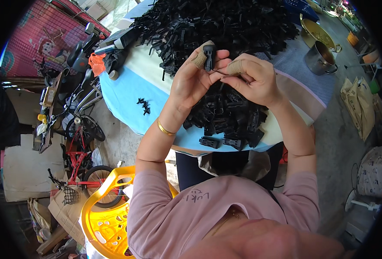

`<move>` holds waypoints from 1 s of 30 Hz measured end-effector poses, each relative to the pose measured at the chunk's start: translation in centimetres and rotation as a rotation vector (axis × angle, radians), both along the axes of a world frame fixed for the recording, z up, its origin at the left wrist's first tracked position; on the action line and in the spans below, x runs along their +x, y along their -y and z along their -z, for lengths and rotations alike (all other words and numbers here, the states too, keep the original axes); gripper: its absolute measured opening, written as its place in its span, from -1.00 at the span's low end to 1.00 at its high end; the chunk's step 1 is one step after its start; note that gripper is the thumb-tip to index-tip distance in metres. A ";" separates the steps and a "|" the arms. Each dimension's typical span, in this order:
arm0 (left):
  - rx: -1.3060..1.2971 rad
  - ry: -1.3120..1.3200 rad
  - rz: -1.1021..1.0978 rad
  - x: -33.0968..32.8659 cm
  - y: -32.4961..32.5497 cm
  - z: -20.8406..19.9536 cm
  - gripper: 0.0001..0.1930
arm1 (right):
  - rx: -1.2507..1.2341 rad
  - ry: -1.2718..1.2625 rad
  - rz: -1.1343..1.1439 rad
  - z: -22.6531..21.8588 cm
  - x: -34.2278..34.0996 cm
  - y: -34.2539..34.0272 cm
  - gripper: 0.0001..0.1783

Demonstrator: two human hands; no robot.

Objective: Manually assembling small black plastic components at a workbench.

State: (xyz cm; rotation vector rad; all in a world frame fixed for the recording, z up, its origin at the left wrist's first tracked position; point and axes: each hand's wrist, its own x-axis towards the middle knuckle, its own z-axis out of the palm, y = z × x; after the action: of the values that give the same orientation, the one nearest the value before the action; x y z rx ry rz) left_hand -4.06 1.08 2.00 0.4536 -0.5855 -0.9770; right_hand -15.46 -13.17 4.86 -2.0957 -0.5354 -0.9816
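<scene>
Held upright between the thumb and fingers of my left hand [190, 82] is a small black plastic part [208, 57]. My right hand [255, 77] is close beside it, thumb and forefinger pinched together near the left fingertips; whatever thin piece is in that pinch is too small to name. Tan tape wraps fingers of both hands. Beneath my hands, near the table's front edge, lies a pile of similar black plastic parts [232, 113]. A far larger heap of black pieces [217, 26] covers the back of the table.
The round table's cloth [130, 93] has blue and cream stripes. A few small black bits [144, 105] lie at left. Two metal pots [319, 58] stand beyond the right edge. A yellow plastic chair [109, 220] and a red bicycle [76, 162] are at my left.
</scene>
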 end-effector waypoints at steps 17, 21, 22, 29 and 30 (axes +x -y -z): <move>0.328 0.383 -0.209 -0.1 -0.3 -0.6 -0.64 | -0.042 0.249 0.110 0.9 0.9 0.5 -0.82; 0.440 0.515 -0.217 -1.2 0.3 -0.5 -0.61 | 0.072 0.099 0.074 1.4 1.0 0.5 -0.82; 0.438 0.517 -0.216 -1.5 0.4 -0.6 -0.61 | 0.140 0.040 0.052 1.4 1.2 0.5 -0.83; 0.360 0.689 -0.289 -2.8 0.7 -0.3 -0.53 | 0.249 -0.106 0.084 2.5 1.8 -0.1 -0.83; 0.361 0.688 -0.290 -2.6 0.7 -0.1 -0.53 | 0.250 -0.107 0.083 2.5 1.8 0.0 -0.83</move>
State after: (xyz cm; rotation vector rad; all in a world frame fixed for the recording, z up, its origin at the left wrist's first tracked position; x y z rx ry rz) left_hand -6.70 0.42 2.13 1.1887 -0.9293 -0.6302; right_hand -13.69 -13.15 2.39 -1.9446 -0.2594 -0.9258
